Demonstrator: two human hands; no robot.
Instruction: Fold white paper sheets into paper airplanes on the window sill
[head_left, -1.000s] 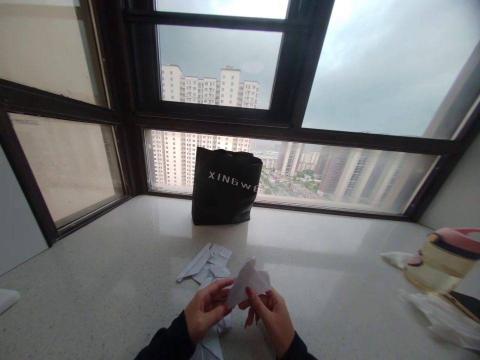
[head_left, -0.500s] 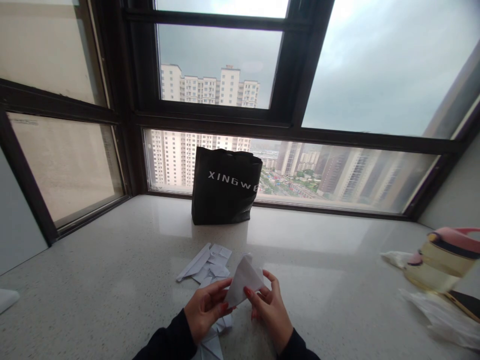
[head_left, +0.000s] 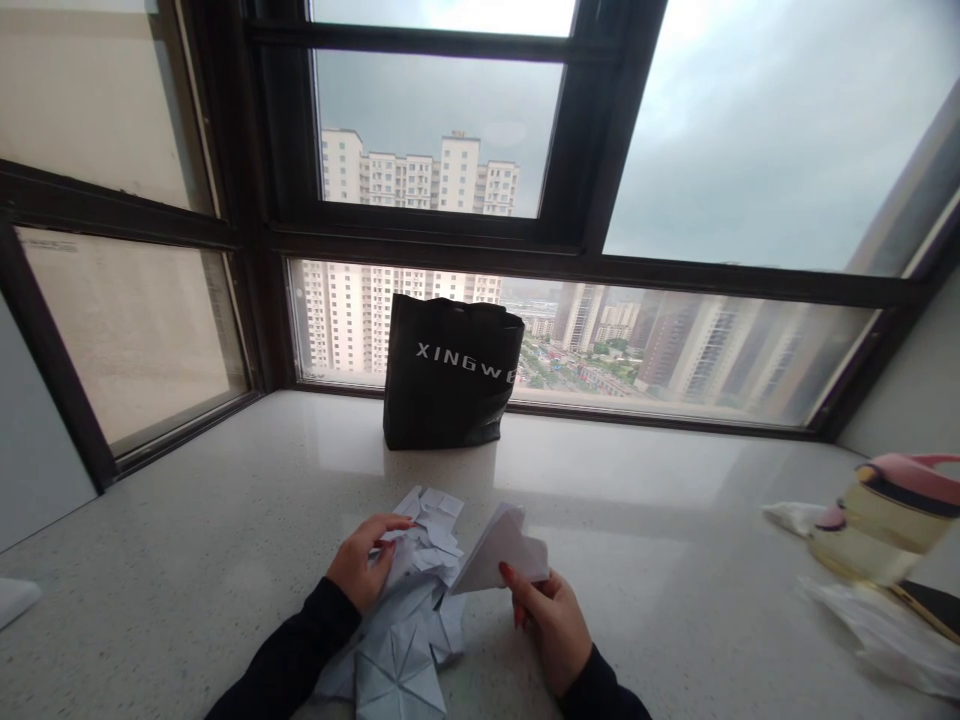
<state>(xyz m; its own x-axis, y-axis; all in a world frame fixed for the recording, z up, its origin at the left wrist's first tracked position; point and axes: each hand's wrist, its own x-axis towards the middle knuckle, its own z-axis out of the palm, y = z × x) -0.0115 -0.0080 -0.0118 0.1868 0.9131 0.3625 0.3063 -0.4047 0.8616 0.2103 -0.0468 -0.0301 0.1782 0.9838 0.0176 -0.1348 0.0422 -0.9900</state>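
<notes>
My right hand (head_left: 551, 620) pinches a folded white paper (head_left: 501, 555) between thumb and fingers. It holds this piece tilted above the surface, just right of a pile of folded papers (head_left: 435, 545). At the pile's left side, my left hand (head_left: 366, 562) has its thumb and fingers curled on a folded paper, with the fingertips on the white sheets. How firmly it grips is hard to make out. Closer to me lies a square paper (head_left: 397, 670) with star-like creases, partly over other sheets.
A black bag (head_left: 454, 375) stands upright by the window on the speckled white countertop (head_left: 660, 560). To the right are a bottle with a pink lid (head_left: 885, 520), crumpled clear plastic (head_left: 885, 635) and a dark phone-like object (head_left: 930, 605). A white item (head_left: 16, 600) lies far left.
My left hand has let go of the folded paper and moved left onto the pile. My right hand now holds that paper alone. The creased square near me is uncovered.
</notes>
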